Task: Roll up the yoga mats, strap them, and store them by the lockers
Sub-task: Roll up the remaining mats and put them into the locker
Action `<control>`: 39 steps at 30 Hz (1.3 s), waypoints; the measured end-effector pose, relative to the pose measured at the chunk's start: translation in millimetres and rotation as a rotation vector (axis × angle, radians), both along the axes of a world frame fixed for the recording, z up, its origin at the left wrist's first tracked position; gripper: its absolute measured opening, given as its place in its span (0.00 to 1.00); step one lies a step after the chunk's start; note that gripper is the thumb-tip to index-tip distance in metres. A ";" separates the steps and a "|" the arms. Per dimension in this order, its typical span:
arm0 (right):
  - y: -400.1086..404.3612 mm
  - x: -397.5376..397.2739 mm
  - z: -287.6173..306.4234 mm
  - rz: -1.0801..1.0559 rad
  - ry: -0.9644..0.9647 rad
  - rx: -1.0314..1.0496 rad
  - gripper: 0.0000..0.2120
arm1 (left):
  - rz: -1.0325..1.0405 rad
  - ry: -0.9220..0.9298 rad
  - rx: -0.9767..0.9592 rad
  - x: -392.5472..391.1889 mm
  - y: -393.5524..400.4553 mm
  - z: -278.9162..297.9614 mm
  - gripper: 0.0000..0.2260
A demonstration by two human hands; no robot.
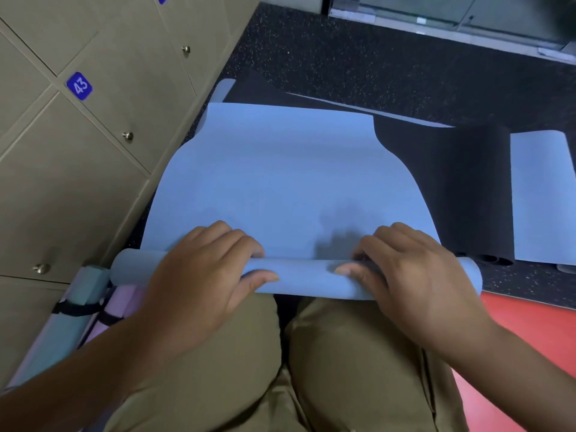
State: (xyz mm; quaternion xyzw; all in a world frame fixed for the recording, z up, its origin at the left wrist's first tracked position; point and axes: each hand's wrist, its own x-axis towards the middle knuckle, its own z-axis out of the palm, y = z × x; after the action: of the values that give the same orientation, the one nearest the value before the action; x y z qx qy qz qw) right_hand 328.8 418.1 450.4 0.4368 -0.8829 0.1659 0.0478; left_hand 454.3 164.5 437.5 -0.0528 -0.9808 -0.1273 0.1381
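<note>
A light blue yoga mat [280, 169] lies spread on the dark floor in front of my knees. Its near end is wound into a thin roll [305, 280] that runs left to right. My left hand [205, 269] grips the left half of this roll, fingers curled over the top and thumb on the near side. My right hand [414, 269] grips the right half the same way. Two rolled mats, one teal [78, 304] and one pink [120, 307], lie at the lower left beside the lockers, each with a black strap around it.
Beige lockers [78, 157] with knobs and a blue tag 43 fill the left side. A black mat [467, 194] and another blue mat [542, 201] lie flat to the right. Red floor [530, 332] begins at the lower right. A glass wall runs along the far edge.
</note>
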 end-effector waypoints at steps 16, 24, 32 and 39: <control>-14.6 -47.8 7.0 0.037 -0.435 0.023 0.26 | 0.023 -0.194 0.317 -53.7 -21.7 6.4 0.15; -29.8 -72.2 8.8 0.031 -0.668 0.074 0.26 | -0.206 0.112 -0.011 -46.7 -19.2 1.1 0.17; -44.4 -78.5 16.4 -0.049 -0.667 0.133 0.24 | -0.052 0.049 -0.086 -23.4 3.3 -6.1 0.27; -44.3 -51.8 10.0 0.025 -0.212 0.005 0.13 | -0.014 0.001 -0.060 -37.5 -1.2 -7.4 0.22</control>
State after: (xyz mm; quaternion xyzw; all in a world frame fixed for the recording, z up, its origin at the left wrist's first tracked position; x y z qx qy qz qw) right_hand 277.0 373.8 460.4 0.4277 -0.8780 0.2093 -0.0490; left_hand 416.8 163.4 430.0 -0.0641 -0.9837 -0.0990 0.1360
